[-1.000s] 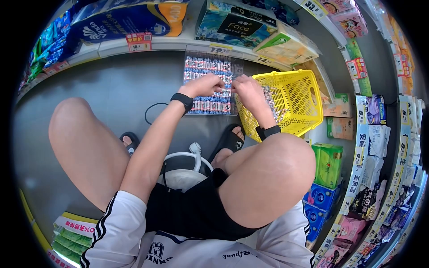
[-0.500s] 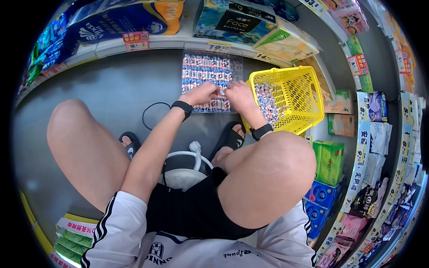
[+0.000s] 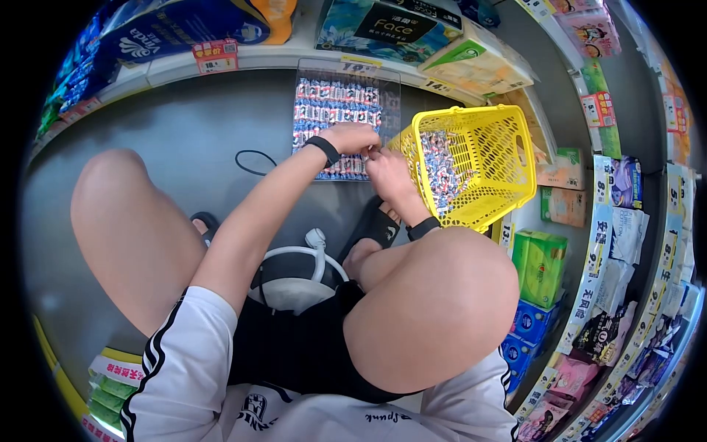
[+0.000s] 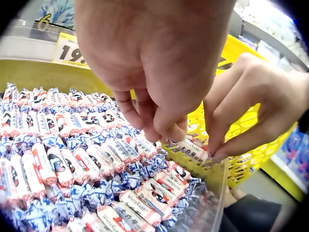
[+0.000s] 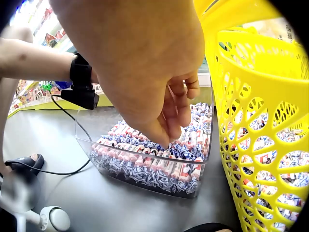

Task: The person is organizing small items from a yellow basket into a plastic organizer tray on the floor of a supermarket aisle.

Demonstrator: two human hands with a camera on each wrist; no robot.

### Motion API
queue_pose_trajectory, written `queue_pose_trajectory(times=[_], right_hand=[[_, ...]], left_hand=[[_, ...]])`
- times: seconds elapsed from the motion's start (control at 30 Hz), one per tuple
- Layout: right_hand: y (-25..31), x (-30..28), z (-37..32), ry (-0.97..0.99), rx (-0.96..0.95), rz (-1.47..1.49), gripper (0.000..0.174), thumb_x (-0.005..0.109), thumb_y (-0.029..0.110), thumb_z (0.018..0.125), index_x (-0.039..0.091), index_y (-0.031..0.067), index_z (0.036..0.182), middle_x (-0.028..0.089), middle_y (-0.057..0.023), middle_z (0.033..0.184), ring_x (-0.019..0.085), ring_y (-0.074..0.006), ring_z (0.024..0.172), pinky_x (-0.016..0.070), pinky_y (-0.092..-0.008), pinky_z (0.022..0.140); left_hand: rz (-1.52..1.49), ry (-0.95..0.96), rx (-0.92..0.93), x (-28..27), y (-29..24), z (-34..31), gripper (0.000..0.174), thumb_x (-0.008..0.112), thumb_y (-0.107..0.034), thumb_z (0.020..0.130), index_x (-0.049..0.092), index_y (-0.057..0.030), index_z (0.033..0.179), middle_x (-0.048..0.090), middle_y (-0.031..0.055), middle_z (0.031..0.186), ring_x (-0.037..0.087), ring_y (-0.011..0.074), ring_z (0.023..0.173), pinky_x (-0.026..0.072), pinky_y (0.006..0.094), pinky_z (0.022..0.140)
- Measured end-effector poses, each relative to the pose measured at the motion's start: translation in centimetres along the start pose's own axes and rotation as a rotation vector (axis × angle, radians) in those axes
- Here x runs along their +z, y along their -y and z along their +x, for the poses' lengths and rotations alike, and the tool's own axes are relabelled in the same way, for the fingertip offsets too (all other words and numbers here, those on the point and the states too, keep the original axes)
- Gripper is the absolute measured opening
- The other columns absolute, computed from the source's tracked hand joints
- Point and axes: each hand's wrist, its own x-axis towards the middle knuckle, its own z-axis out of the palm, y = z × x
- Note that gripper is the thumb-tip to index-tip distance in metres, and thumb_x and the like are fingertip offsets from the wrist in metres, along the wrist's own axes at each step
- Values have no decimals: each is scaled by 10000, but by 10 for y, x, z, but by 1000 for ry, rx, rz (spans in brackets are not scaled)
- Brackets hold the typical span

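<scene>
Wrapped candies lie in rows in a clear plastic box [image 3: 348,65] on the floor. Over its right side my left hand [image 3: 352,138] and right hand [image 3: 390,174] meet. In the left wrist view, one or more wrapped candies [image 4: 193,150] sit between them at the box's corner; the left hand [image 4: 154,63] pinches one side and the right hand [image 4: 256,99] pinches the other. The right wrist view shows the right hand [image 5: 140,67] with bent fingers above the candy rows [image 5: 145,150]. Its fingertips partly hide what it pinches.
A yellow basket [image 3: 515,147] with many loose candies [image 3: 444,173] stands tilted just right of the box. Shelves of tissue packs [image 3: 387,33] run behind and along the right. A black cable [image 3: 243,163] lies left of the box; a white stool-like object [image 3: 294,293] is between the legs.
My left hand has moved right across the box, closer to my right hand and the basket. The head view has shifted slightly, with the box sitting a little higher and further left.
</scene>
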Motion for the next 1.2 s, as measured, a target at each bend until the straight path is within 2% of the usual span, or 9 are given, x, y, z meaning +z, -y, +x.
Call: queue_pose_trajectory(times=[0.13, 0.23, 0.33, 0.4, 0.5, 0.73, 1.1, 1.17, 1.2], right_hand=[[-1, 18, 0, 16, 1, -15, 75, 664, 93, 764, 736, 97, 784, 714, -67, 904, 671, -231, 985, 544, -398, 828], [2, 28, 1, 4, 20, -2, 84, 653, 96, 777, 736, 105, 776, 716, -63, 889, 684, -230, 938, 544, -397, 812], [5, 31, 4, 18, 53, 53, 88, 646, 85, 795, 730, 90, 769, 725, -94, 834, 725, -259, 844, 573, -421, 747], [6, 32, 5, 176, 155, 121, 92, 639, 72, 811, 724, 69, 775, 729, -144, 794, 745, -314, 752, 595, -454, 677], [3, 37, 6, 155, 160, 167, 105, 631, 62, 821, 725, 54, 776, 727, -183, 778, 746, -355, 739, 605, -472, 654], [-2, 48, 8, 201, 165, 231, 130, 617, 46, 825, 723, 43, 750, 726, -200, 784, 743, -361, 746, 606, -462, 663], [-5, 47, 7, 190, 120, 272, 110, 616, -26, 811, 711, 7, 856, 718, -223, 796, 734, -379, 743, 607, -474, 668], [-4, 46, 7, 204, 126, 275, 109, 617, -25, 813, 711, 8, 856, 718, -224, 795, 734, -381, 743, 608, -475, 670], [-4, 46, 8, 218, 132, 279, 107, 618, -25, 814, 711, 8, 856, 717, -225, 793, 733, -382, 743, 609, -476, 673]], left_hand=[[245, 40, 44, 12, 4, 15, 109, 710, -117, 803, 737, -66, 895, 741, 141, 844, 724, 346, 822, 552, 463, 691], [212, 73, 37, 24, 11, 19, 114, 714, -120, 797, 743, -72, 896, 745, 139, 852, 731, 335, 834, 562, 458, 696], [165, 75, 22, 30, 18, 17, 129, 715, -115, 786, 751, -75, 903, 746, 136, 850, 733, 327, 830, 560, 448, 695], [132, 83, 12, 33, 20, 15, 139, 715, -112, 778, 754, -76, 907, 746, 134, 849, 734, 322, 828, 559, 443, 695], [118, 78, 6, 34, 22, 14, 155, 713, -109, 768, 754, -65, 911, 748, 131, 851, 736, 313, 833, 558, 434, 698], [72, 46, 5, 41, 29, 14, 173, 730, -44, 742, 735, -52, 915, 703, 107, 960, 703, 317, 940, 562, 435, 782], [124, -27, 52, 48, 27, 10, 202, 715, -29, 756, 717, -68, 955, 676, 114, 1029, 677, 349, 1011, 552, 452, 841], [117, -73, 58, 55, 33, 11, 296, 827, -61, 692, 748, -111, 973, 707, 93, 1019, 696, 330, 990, 556, 452, 824], [118, -71, 58, 53, 31, 10, 296, 827, -61, 692, 748, -111, 973, 707, 93, 1019, 696, 330, 990, 556, 452, 824]])
